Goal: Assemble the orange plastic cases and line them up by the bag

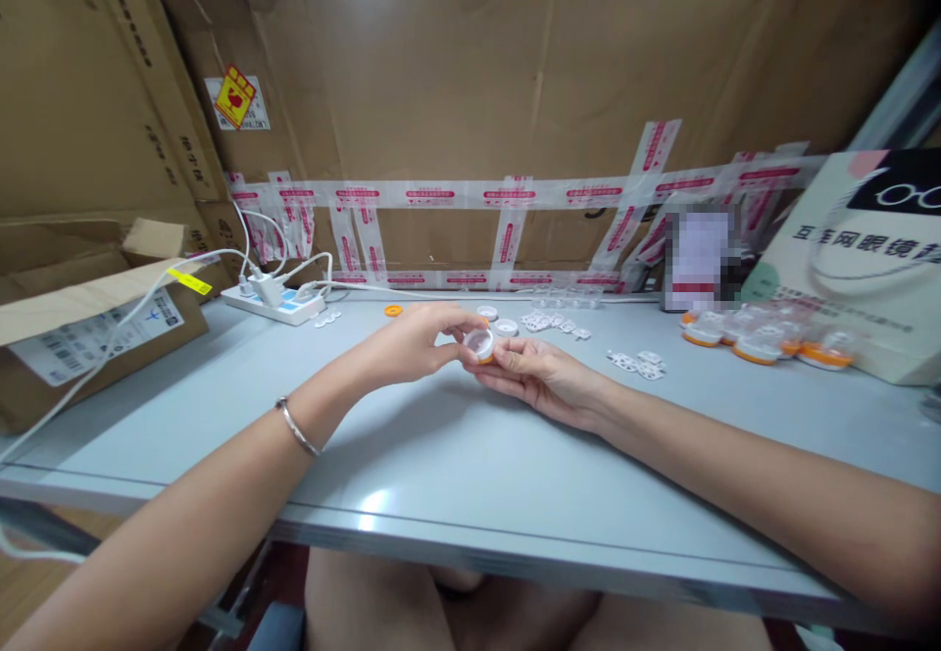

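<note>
Both hands meet over the middle of the grey table (441,475). My left hand (416,342) and my right hand (533,372) pinch one small round clear case with an orange base (479,344) between their fingertips, just above the tabletop. A silver bangle (298,427) circles my left wrist. Two white round caps (498,321) lie on the table right behind the hands, and an orange ring (393,310) lies to their left.
Small white blister pieces (638,364) lie scattered right of the hands. Several clear cases with orange bases (757,337) are grouped at the far right by a printed box (867,259). A white power strip (273,303) with cables sits back left beside cardboard boxes (88,327). A taped cardboard wall stands behind.
</note>
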### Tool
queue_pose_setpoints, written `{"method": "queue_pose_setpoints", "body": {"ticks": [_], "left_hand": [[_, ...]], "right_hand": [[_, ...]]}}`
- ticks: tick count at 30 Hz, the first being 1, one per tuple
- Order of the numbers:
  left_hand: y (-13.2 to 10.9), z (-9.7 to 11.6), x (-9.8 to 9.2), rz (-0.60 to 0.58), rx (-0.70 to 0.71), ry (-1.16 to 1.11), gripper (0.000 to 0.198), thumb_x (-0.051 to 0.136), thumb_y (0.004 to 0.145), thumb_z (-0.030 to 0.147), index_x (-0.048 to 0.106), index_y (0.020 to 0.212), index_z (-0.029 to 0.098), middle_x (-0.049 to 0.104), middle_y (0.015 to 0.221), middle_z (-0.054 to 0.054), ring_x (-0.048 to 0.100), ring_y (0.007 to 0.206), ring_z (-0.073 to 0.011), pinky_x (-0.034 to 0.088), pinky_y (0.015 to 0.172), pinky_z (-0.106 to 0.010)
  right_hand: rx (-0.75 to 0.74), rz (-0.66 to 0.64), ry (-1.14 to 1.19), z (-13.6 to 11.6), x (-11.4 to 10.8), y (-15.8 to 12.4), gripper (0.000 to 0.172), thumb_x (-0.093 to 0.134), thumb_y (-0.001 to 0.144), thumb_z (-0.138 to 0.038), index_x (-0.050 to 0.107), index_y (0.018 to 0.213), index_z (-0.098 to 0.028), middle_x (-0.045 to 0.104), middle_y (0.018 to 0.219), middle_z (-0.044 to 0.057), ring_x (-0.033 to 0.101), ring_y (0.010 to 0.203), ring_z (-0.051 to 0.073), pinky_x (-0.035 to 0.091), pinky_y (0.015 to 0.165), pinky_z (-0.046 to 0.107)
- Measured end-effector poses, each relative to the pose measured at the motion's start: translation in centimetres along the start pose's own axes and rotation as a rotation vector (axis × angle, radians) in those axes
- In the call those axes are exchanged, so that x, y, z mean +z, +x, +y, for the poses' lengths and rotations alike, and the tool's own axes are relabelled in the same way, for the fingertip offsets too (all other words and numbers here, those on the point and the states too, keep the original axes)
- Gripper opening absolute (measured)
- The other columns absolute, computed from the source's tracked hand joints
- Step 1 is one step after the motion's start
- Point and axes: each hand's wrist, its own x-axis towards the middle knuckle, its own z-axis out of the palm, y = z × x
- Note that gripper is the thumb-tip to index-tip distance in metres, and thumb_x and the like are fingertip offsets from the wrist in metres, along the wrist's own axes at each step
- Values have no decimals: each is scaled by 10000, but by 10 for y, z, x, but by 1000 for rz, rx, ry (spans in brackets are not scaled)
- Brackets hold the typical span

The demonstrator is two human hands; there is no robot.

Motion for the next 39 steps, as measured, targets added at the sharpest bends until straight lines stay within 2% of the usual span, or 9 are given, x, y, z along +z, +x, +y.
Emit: {"method": "queue_pose_setpoints", "body": {"ticks": [10, 17, 23, 29, 33, 39], "left_hand": [[-2, 0, 4, 160, 149, 51, 242, 547, 774, 161, 562, 1015, 156, 634, 934, -57, 573, 857, -132, 445, 788, -266], [-2, 0, 8, 229, 129, 49, 212, 557, 771, 202, 580, 977, 158, 652, 902, -51, 583, 809, -135, 452, 757, -267], [-3, 2, 10, 195, 71, 86, 174, 564, 761, 213, 583, 919, 144, 648, 855, -47, 572, 758, -130, 446, 703, -249], [-3, 4, 14, 227, 4, 93, 110, 578, 735, 215, 588, 818, 145, 645, 778, -35, 569, 688, -127, 444, 656, -245], [-3, 3, 15, 168, -55, 80, 85, 582, 726, 205, 572, 785, 146, 643, 772, -33, 574, 707, -138, 446, 665, -257], [-4, 5, 16, 101, 55, 122, 53, 523, 760, 124, 534, 805, 151, 597, 837, -34, 548, 810, -138, 429, 732, -254]], "right_hand": [[-95, 167, 189, -7, 13, -1, 124, 537, 802, -172, 648, 843, -135, 680, 922, 46, 628, 903, 128, 457, 926, 256], [-172, 220, 164, -6, 18, -4, 118, 560, 785, -191, 656, 810, -127, 683, 917, 65, 609, 949, 142, 431, 962, 265], [-156, 248, 170, -4, 21, -4, 123, 548, 783, -162, 663, 762, -121, 686, 891, 66, 614, 931, 146, 443, 952, 263], [-147, 256, 189, -4, 22, -4, 107, 551, 776, -148, 655, 770, -124, 684, 873, 62, 613, 925, 141, 456, 937, 253], [-117, 266, 185, 0, 17, -2, 81, 579, 754, -150, 653, 779, -128, 680, 897, 61, 601, 954, 149, 461, 934, 257], [-94, 269, 223, 4, 15, 2, 95, 570, 769, -177, 654, 787, -135, 685, 782, 28, 631, 807, 108, 517, 822, 204]]}}
